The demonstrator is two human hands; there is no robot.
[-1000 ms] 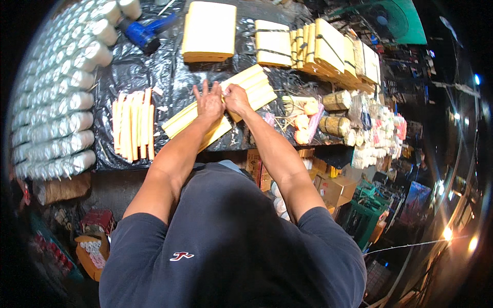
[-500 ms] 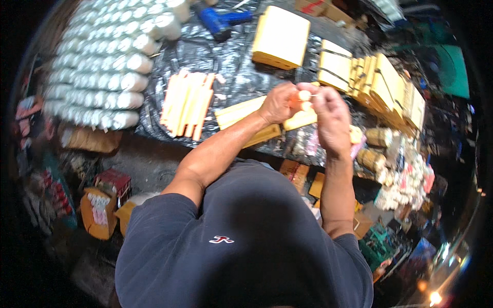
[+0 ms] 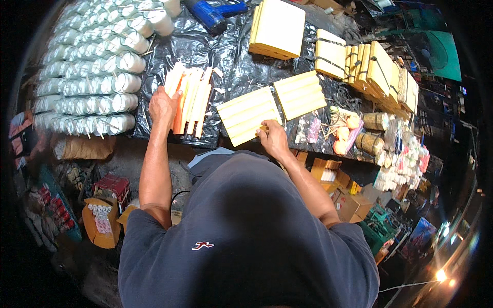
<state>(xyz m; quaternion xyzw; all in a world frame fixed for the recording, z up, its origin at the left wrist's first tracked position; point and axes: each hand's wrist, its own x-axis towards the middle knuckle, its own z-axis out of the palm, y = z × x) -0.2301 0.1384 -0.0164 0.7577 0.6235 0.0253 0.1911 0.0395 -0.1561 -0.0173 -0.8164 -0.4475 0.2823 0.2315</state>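
Note:
Long orange and cream candle-like sticks (image 3: 192, 102) lie side by side in a pile on the black plastic sheet. My left hand (image 3: 163, 109) is closed over the pile's left edge, its thumb across the orange sticks. Two pale yellow boards with parallel grooves lie face up to the right, the nearer grooved board (image 3: 246, 113) beside the farther grooved board (image 3: 300, 95). At the nearer board's front right corner, my right hand (image 3: 275, 139) pinches the edge between thumb and fingers. No stick shows in the boards' grooves.
Rows of whitish glass jars (image 3: 115, 102) with thin sticks across them fill the left. A blue heat-gun-shaped tool (image 3: 208, 16) lies at the back. Yellow board stacks (image 3: 277, 28) and strapped yellow blocks (image 3: 380, 69) stand behind and right. Bundles of white wick-like string (image 3: 398, 167) crowd the right edge.
My hands have parted from above the boards, where they held orange-tipped sticks. The left went to the pile, the right down to the nearer board. Both grooved boards now lie flat, faces up.

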